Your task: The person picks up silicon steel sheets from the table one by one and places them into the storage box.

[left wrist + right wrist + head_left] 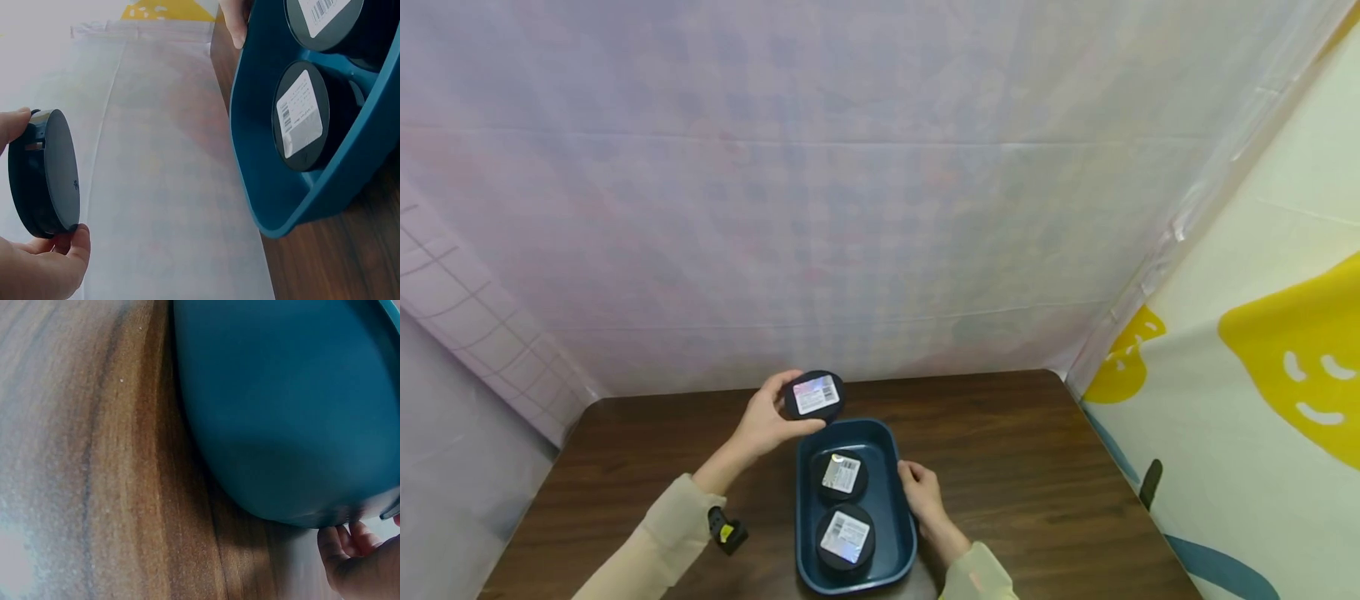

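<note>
My left hand (767,425) grips a flat, round black case (815,395) by its edge, thumb on one side and fingers on the other. The case is raised beyond the far end of a deep blue tray (807,575), its white barcode label facing the head camera. In the left wrist view the case (61,169) is seen side-on, with a small notch in its rim. My right hand (923,497) holds the tray's right rim, its fingertips (331,534) against the outer wall. Inside the tray sit two labelled black round containers, one farther (842,493) and one nearer (846,560).
A dark wooden table (1015,450) carries the tray. Behind it hangs a pale checked sheet (850,208), and a white curtain with yellow figures (1300,333) borders the right side. A small black device (727,531) is strapped at the left wrist.
</note>
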A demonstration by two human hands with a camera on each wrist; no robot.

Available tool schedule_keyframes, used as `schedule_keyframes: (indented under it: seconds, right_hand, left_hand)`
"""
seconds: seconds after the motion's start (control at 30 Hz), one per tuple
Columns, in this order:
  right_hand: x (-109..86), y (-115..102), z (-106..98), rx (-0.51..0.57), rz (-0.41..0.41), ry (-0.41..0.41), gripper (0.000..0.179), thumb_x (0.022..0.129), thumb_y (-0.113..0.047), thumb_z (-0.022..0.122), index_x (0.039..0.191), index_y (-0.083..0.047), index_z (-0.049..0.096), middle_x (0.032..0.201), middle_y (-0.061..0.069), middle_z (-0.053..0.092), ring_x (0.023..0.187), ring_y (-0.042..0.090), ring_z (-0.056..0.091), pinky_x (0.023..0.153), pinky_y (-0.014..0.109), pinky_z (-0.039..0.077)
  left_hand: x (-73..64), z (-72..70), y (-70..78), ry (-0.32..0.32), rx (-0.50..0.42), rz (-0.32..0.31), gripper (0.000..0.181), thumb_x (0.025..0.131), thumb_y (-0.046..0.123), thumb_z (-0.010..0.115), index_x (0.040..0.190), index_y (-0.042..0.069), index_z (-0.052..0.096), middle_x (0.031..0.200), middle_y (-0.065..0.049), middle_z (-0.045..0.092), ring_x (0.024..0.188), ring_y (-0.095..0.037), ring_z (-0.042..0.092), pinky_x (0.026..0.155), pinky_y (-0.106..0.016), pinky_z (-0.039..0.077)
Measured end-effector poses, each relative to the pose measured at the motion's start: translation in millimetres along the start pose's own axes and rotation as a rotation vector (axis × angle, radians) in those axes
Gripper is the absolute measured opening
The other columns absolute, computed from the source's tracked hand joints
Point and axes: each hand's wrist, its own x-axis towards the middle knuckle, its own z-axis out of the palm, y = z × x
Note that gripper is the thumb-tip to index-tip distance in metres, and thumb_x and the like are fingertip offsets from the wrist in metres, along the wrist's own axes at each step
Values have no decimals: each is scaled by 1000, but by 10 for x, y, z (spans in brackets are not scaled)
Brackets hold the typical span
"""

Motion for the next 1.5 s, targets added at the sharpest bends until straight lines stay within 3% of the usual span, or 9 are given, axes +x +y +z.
schedule_keyframes:
  seconds: [0.43, 0.73, 1.03, 1.37, 1.5]
  right_hand:
    - [-4, -23, 14, -16, -2, -4, 31, 95, -16, 52, 104, 12, 64, 100, 22, 65, 90, 26, 59, 78, 35, 48]
    - [0, -20, 18, -14, 7, -11, 34, 96, -18, 52, 106, 12, 63, 102, 22, 65, 92, 27, 59, 80, 37, 48]
    - [-7, -15, 12, -2, 14, -18, 34, 96, -17, 52, 107, 13, 62, 102, 23, 64, 92, 27, 59, 80, 36, 48]
    - [3, -4, 2, -3, 5, -9, 34, 95, -18, 53, 105, 13, 63, 99, 22, 65, 87, 23, 59, 77, 33, 48]
    - [-6, -10, -5, -2, 7, -8, 34, 95, -17, 53, 105, 13, 63, 100, 23, 65, 87, 24, 59, 77, 33, 48]
  left_hand:
    - [23, 145, -71, -30, 29, 31, 75, 64, 1, 83, 128, -7, 45, 125, -23, 47, 110, -33, 50, 96, -44, 41]
    - [38, 216, -115, -39, 58, 29, 76, 64, 1, 84, 128, -7, 45, 125, -24, 47, 110, -34, 50, 95, -45, 42]
    - [16, 300, -192, -47, 74, 13, 77, 61, 0, 85, 127, -7, 46, 121, -23, 49, 103, -32, 54, 85, -33, 48]
    - [-22, 377, -302, -18, 164, 16, 77, 56, 3, 88, 123, -8, 50, 114, -20, 54, 97, -28, 55, 84, -33, 48]
    - [-41, 409, -377, -15, 187, 18, 77, 55, 4, 88, 122, -8, 51, 114, -20, 55, 98, -30, 54, 87, -38, 47]
